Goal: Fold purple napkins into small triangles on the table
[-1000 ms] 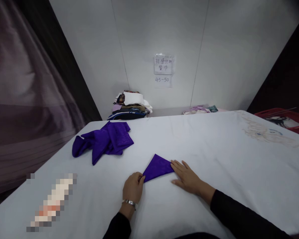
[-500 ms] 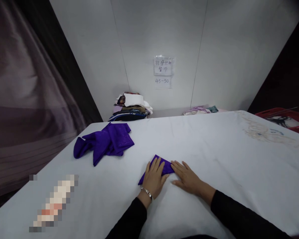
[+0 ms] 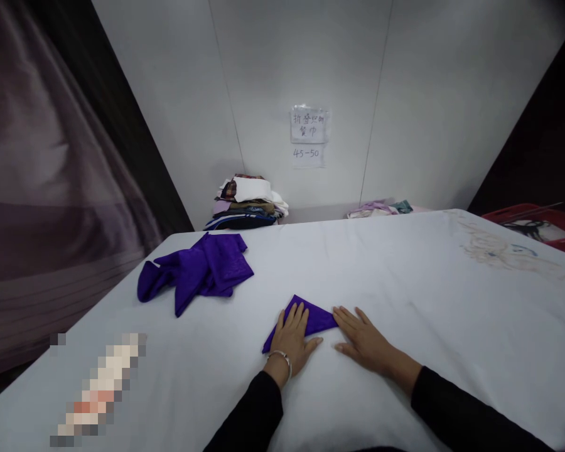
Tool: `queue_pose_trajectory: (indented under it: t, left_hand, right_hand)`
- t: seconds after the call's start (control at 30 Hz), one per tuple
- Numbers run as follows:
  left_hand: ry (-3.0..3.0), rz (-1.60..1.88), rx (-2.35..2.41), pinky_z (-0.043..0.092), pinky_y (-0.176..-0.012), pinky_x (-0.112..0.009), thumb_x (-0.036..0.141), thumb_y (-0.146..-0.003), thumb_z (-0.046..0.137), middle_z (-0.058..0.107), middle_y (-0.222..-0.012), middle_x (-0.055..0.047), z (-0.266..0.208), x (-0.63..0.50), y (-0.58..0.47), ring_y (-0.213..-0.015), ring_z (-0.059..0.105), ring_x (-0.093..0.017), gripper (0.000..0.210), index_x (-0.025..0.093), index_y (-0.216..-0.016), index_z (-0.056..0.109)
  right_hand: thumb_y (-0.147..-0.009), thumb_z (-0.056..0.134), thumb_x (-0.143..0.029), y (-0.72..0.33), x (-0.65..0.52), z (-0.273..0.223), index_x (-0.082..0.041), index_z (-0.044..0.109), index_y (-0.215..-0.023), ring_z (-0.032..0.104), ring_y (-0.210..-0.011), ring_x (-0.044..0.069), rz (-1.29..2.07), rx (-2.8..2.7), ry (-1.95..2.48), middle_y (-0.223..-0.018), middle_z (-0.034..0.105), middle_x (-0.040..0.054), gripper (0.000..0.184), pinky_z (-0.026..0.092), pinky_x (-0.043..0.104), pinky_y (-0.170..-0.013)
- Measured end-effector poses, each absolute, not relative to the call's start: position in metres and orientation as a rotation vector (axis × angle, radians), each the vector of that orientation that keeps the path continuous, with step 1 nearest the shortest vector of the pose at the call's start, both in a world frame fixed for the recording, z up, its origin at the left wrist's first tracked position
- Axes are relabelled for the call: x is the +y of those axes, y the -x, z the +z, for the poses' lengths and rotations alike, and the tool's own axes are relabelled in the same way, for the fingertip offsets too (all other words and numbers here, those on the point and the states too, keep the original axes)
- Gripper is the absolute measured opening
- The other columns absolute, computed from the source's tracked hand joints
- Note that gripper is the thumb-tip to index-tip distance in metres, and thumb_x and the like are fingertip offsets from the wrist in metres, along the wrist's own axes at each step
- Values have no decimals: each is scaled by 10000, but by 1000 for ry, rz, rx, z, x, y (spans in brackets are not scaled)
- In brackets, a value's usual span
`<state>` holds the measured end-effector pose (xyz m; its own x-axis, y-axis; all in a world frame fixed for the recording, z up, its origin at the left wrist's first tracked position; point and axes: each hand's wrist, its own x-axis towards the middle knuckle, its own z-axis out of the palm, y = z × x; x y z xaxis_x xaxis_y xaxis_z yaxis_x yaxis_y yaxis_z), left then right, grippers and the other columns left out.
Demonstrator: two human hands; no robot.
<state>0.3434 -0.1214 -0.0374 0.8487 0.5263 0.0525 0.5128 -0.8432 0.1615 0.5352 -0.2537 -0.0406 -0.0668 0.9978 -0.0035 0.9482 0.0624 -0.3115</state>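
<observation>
A purple cloth napkin (image 3: 317,317), folded into a triangle, lies flat on the white-covered table (image 3: 390,276). My left hand (image 3: 290,336), with a bracelet at the wrist, rests on the napkin's left half with the fingers stretched out; it hides part of that side. At the napkin's right corner, the fingertips of my right hand (image 3: 362,339) touch the tip, palm down and thumb held apart. Farther back on the left lies a loose heap of purple cloth (image 3: 202,267), crumpled and overlapping.
Folded clothes (image 3: 247,204) are stacked behind the table's far edge, with more cloth (image 3: 379,209) to their right. A red basket (image 3: 562,242) stands at the far right. Handwritten paper signs (image 3: 309,135) hang on the wall. Part of the table at left is pixelated.
My right hand has slid to the right along the napkin to its corner, so more purple cloth shows between my hands. My left hand stays on the napkin.
</observation>
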Motion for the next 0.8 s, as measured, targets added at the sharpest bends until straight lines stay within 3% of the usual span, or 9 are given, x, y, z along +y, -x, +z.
queue_pose_trajectory:
  t: [0.23,0.53,0.8]
  left_hand:
    - [-2876,195,810,119,-1079,-501,603,-829,289,247,-1453,-105,-42,-121,-343,-1343,156,-266,705,166,-1382,259]
    - [-2917,175,822,86,-1092,-471,513,-849,316,254,-1452,-90,-48,-119,-342,-1351,127,-246,633,166,-1377,276]
    - [-2874,201,796,131,-1084,-505,618,-823,282,244,-1447,-114,-43,-119,-342,-1342,158,-267,741,126,-1377,267]
  right_hand:
    - [-882,264,-577,-542,-267,-33,-191,110,-1422,126,-1341,257,214,-2043,2132,-1461,161,106,681,68,521,-1061]
    - [-850,314,-609,-492,-214,-29,-180,92,-1424,125,-1341,255,280,-2224,1837,-1459,187,104,750,48,496,-1074]
    - [-867,300,-584,-526,-244,-37,-207,91,-1424,126,-1342,251,340,-2151,1930,-1469,141,93,703,77,487,-1075]
